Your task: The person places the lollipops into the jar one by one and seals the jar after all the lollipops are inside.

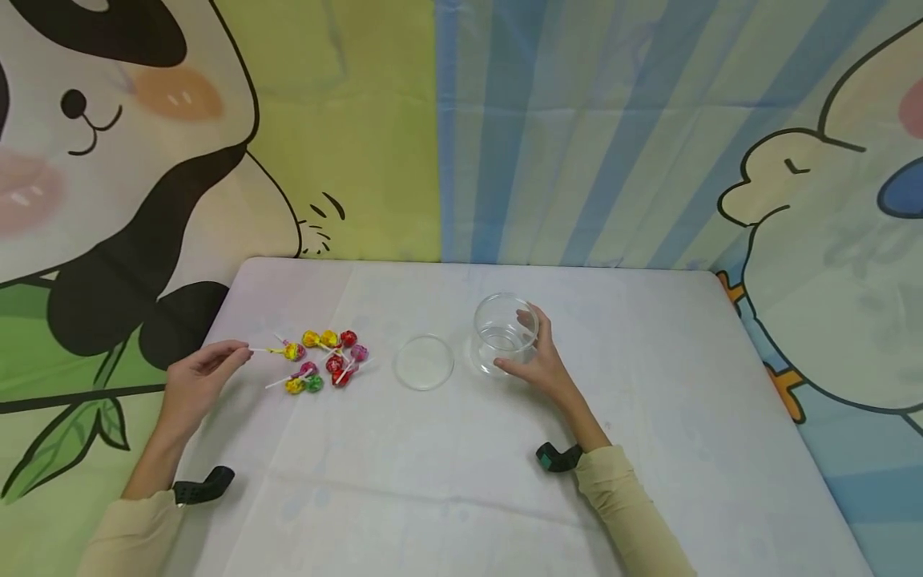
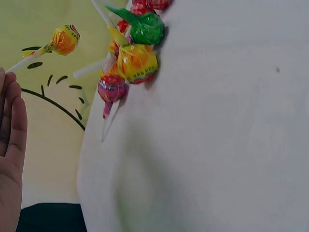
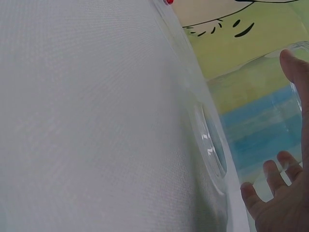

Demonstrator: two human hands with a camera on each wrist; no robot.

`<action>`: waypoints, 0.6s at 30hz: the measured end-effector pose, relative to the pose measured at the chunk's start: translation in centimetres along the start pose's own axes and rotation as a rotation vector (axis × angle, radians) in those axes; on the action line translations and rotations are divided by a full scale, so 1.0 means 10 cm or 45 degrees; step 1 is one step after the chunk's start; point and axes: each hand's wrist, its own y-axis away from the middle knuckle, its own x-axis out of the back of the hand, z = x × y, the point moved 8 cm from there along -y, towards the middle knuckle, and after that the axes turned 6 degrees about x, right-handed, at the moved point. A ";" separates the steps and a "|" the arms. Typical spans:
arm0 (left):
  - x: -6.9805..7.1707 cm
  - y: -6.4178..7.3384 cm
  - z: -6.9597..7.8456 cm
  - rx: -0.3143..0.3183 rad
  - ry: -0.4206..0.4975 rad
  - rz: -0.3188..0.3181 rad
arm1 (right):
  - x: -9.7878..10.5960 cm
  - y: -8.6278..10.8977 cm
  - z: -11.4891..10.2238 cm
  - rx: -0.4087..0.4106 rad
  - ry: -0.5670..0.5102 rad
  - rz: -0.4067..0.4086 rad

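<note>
At the table's left side my left hand (image 1: 204,374) pinches the white stick of a yellow lollipop (image 1: 292,351). In the left wrist view that lollipop (image 2: 65,39) is up off the cloth, its wrapped head pointing away from the fingertips. Beside it lies a loose pile of wrapped lollipops (image 1: 335,365) in red, yellow, green and purple. My right hand (image 1: 537,361) holds a clear round jar (image 1: 497,332) by its side, thumb on the near side and fingers round the far side. The right wrist view shows the jar (image 3: 260,116) upright with its mouth uncovered.
A clear round lid (image 1: 423,362) lies flat between the lollipop pile and the jar. White cloth covers the table (image 1: 404,481). Behind it hangs a printed curtain (image 1: 577,128) with cartoon animals. Each wrist carries a black camera (image 1: 205,486).
</note>
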 end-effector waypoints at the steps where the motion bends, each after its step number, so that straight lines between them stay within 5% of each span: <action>1: -0.02 -0.01 0.05 -0.008 0.029 0.012 | 0.00 0.00 0.00 -0.003 -0.001 0.000; 12: -0.47 -0.16 0.55 -0.078 0.212 0.024 | 0.01 0.01 0.02 -0.012 -0.003 -0.008; 18: -0.75 -0.20 0.94 -0.236 0.368 -0.022 | 0.03 0.03 -0.35 -0.023 -0.009 -0.036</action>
